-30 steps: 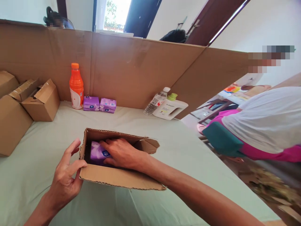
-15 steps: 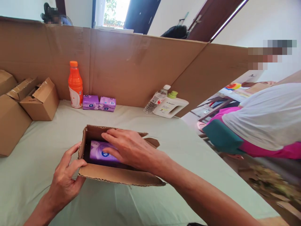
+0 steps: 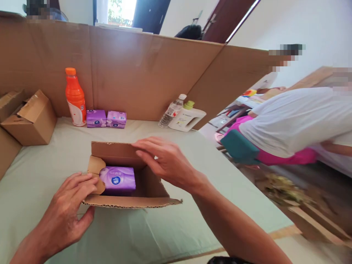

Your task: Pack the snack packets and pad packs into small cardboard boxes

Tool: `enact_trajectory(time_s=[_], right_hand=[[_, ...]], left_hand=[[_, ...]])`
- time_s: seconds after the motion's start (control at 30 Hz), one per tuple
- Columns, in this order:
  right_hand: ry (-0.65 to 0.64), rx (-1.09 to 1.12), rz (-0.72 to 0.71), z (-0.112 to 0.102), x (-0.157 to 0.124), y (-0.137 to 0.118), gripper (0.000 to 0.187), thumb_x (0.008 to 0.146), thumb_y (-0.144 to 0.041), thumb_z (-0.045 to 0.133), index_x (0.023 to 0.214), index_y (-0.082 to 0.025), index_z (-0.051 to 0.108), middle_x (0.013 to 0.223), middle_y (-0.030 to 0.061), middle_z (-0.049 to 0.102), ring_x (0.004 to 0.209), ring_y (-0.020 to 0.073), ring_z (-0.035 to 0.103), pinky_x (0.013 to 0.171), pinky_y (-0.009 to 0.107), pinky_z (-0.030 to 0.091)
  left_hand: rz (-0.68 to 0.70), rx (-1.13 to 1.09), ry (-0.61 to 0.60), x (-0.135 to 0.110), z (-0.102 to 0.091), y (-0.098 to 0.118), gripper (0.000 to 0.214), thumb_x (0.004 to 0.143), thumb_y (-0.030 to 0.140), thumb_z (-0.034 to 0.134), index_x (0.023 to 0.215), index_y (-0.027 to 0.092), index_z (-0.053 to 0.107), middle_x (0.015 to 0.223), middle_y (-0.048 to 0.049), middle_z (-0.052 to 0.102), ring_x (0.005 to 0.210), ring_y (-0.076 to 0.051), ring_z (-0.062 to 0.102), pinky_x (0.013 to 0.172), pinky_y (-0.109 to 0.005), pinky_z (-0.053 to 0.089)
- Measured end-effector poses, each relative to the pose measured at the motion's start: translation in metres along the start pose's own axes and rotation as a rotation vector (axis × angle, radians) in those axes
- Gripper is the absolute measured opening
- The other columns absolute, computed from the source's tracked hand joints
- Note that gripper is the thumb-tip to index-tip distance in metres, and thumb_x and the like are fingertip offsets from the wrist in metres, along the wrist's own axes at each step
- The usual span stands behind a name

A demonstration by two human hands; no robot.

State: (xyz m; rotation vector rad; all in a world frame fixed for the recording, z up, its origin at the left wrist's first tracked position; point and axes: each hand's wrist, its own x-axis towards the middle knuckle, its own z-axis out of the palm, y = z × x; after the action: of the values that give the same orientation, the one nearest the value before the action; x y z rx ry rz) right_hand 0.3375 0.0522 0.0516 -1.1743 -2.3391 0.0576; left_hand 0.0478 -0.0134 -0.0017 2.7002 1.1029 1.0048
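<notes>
The purple pack (image 3: 119, 180) is already in the box (image 3: 152, 183). The left hand (image 3: 68, 203) rests uncurled on the inward-tipped left flap (image 3: 95, 165); the right hand (image 3: 172, 161), grip unclear, touches the rear flap (image 3: 111, 149), unclosed like the front flap (image 3: 132, 201).

Purple pack (image 3: 118, 176) in open cardboard box (image 3: 154, 185); left hand (image 3: 70, 205) on flap (image 3: 95, 164), right hand (image 3: 167, 159) at far edge (image 3: 111, 144).

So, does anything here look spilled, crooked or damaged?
The open box looks roughly cut: its near flap has a ragged edge with corrugation showing. The clear bottle and white jug appear slanted, though that may be lens distortion. I see no spill.
</notes>
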Motion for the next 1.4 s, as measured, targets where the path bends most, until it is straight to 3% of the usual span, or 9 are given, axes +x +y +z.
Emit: enact_trajectory(time_s=[0.17, 0.3, 0.4, 0.57, 0.83, 1.0, 1.1, 1.27, 1.4], right_hand=[[0.344, -0.031, 0.248, -0.013, -0.060, 0.017, 0.020, 0.099, -0.030, 0.054, 0.098, -0.023, 0.072, 0.095, 0.0085, 0.076, 0.090, 0.0232, 0.072, 0.080, 0.039, 0.058], [0.281, 0.032, 0.533, 0.003, -0.090, 0.050, 0.037, 0.092, -0.044, 0.060, 0.118, -0.018, 0.068, 0.113, 0.0152, 0.074, 0.090, 0.0258, 0.073, 0.062, 0.035, 0.058], [0.235, 0.224, 0.622, 0.014, -0.096, 0.066, 0.040, 0.091, -0.048, 0.060, 0.113, -0.016, 0.069, 0.098, 0.0118, 0.078, 0.082, 0.0236, 0.074, 0.067, 0.036, 0.060], [0.272, 0.275, 0.445, 0.011, -0.088, 0.057, 0.022, 0.095, -0.037, 0.058, 0.095, -0.021, 0.073, 0.093, 0.0075, 0.078, 0.082, 0.0212, 0.072, 0.074, 0.035, 0.058], [-0.159, 0.323, 0.101, 0.011, -0.075, 0.039, 0.032, 0.106, -0.029, 0.043, 0.113, -0.020, 0.074, 0.113, 0.0094, 0.078, 0.110, 0.0222, 0.069, 0.098, 0.042, 0.053], [0.178, 0.338, 0.164, 0.012, -0.078, 0.043, 0.024, 0.103, -0.027, 0.051, 0.112, -0.023, 0.072, 0.110, 0.0072, 0.077, 0.102, 0.0199, 0.073, 0.083, 0.032, 0.059], [0.355, 0.257, 0.215, 0.003, -0.073, 0.042, 0.023, 0.100, -0.029, 0.058, 0.119, -0.024, 0.070, 0.126, 0.0096, 0.071, 0.107, 0.0215, 0.071, 0.075, 0.031, 0.059], [0.235, 0.092, 0.066, 0.005, -0.057, 0.037, 0.052, 0.101, -0.044, 0.056, 0.148, -0.023, 0.049, 0.144, 0.0146, 0.060, 0.131, 0.0290, 0.057, 0.097, 0.046, 0.053], [0.120, 0.007, -0.066, 0.022, -0.063, 0.037, 0.032, 0.104, -0.039, 0.050, 0.123, -0.020, 0.067, 0.118, 0.0118, 0.075, 0.115, 0.0278, 0.066, 0.096, 0.047, 0.050]], left_hand=[[0.003, 0.036, -0.132, 0.008, -0.003, -0.010, 0.046, 0.085, 0.012, 0.053, 0.129, 0.025, 0.059, 0.146, -0.0096, 0.057, 0.129, -0.028, 0.059, 0.100, -0.043, 0.055], [-0.029, 0.037, -0.197, 0.018, -0.006, -0.017, 0.035, 0.091, 0.020, 0.052, 0.124, 0.026, 0.062, 0.164, -0.0099, 0.034, 0.130, -0.029, 0.058, 0.097, -0.041, 0.057], [-0.042, 0.041, -0.210, 0.025, -0.006, -0.019, 0.037, 0.090, 0.021, 0.052, 0.125, 0.026, 0.062, 0.165, -0.0107, 0.032, 0.124, -0.029, 0.062, 0.094, -0.041, 0.059], [0.020, 0.048, -0.201, 0.024, -0.006, -0.018, 0.047, 0.087, 0.015, 0.051, 0.133, 0.025, 0.057, 0.160, -0.0109, 0.042, 0.134, -0.028, 0.057, 0.100, -0.037, 0.058], [-0.033, -0.058, -0.087, 0.010, -0.005, -0.018, 0.042, 0.095, 0.026, 0.059, 0.136, 0.024, 0.055, 0.138, -0.0086, 0.065, 0.123, -0.023, 0.065, 0.100, -0.033, 0.057], [-0.164, -0.008, 0.079, 0.014, 0.011, -0.010, 0.030, 0.098, 0.033, 0.059, 0.127, 0.024, 0.059, 0.113, -0.0033, 0.074, 0.104, -0.018, 0.072, 0.095, -0.029, 0.058], [-0.238, 0.029, 0.143, 0.014, 0.020, -0.005, 0.037, 0.098, 0.032, 0.058, 0.133, 0.021, 0.054, 0.129, -0.0089, 0.067, 0.114, -0.021, 0.068, 0.101, -0.033, 0.056], [-0.211, 0.095, 0.172, 0.011, 0.026, -0.003, 0.036, 0.098, 0.025, 0.056, 0.134, 0.020, 0.053, 0.155, -0.0154, 0.043, 0.138, -0.028, 0.051, 0.109, -0.042, 0.052], [-0.222, 0.112, 0.159, 0.008, 0.026, -0.004, 0.047, 0.099, 0.029, 0.054, 0.144, 0.018, 0.043, 0.156, -0.0181, 0.041, 0.140, -0.029, 0.050, 0.108, -0.044, 0.053]])
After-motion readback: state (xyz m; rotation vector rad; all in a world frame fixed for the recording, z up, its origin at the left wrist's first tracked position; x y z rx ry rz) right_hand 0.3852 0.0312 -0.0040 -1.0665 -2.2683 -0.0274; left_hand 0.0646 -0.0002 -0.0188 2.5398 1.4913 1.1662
